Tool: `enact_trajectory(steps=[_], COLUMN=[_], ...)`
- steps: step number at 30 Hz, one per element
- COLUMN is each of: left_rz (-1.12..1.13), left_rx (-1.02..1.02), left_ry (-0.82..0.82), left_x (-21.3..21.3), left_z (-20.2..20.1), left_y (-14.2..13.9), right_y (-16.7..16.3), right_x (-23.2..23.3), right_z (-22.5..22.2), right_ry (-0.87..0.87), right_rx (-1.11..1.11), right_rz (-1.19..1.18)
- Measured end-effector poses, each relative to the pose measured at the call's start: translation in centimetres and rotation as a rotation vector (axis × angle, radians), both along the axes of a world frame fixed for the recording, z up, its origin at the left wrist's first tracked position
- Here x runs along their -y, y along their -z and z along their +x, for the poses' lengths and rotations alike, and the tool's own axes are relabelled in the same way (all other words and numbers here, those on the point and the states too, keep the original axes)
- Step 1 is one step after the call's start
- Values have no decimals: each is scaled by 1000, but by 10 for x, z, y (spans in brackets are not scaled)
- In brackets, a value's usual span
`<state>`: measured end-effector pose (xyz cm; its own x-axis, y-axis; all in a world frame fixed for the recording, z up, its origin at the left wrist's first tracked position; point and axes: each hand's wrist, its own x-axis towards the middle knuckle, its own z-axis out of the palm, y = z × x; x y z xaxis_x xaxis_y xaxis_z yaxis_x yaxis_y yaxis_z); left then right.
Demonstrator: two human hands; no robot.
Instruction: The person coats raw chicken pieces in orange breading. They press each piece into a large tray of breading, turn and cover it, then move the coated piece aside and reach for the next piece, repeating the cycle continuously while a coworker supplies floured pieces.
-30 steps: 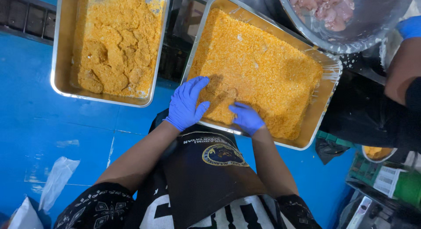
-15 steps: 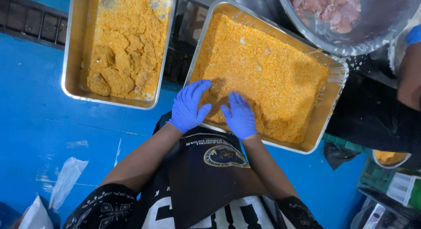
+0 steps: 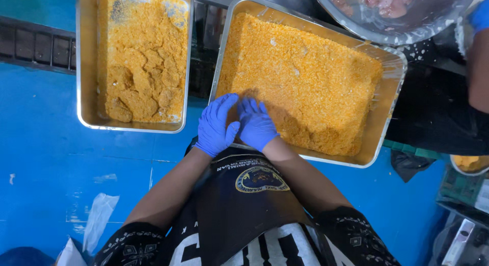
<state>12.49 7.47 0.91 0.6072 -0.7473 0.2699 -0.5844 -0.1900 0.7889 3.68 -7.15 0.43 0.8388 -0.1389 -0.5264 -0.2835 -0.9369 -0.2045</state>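
Here, both gloved hands rest side by side on the near edge of the crumb tray (image 3: 392, 77). The left hand (image 3: 216, 126) lies flat, fingers extended and slightly spread. The right hand (image 3: 255, 126) presses into the orange crumbs (image 3: 310, 82), fingers extended; whether anything lies beneath either palm cannot be determined. A second tray (image 3: 81, 67) holds coated pieces (image 3: 140, 88). A bowl (image 3: 407, 32) is cut off at top.
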Motion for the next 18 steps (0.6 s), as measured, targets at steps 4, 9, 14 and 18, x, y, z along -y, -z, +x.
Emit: enact_trajectory(steps=[4,9,14,18], left_rz=[-25,-1,-6,12], left_rx=[7,17,-1,-1], left_ry=[-10,-22,1,6], left_x=[0,0,-3,-4], left_z=[-2,-2,-3,-2], left_y=[0,-1,-3,-4], right_y=[7,-15,-36,-35], right_x=[0,8,23,42], right_z=[2,-20,-51,-69], right_ry=[-95,-98,-148,112], right_rx=[162,277,160,-270], right_rz=[6,247,301,122])
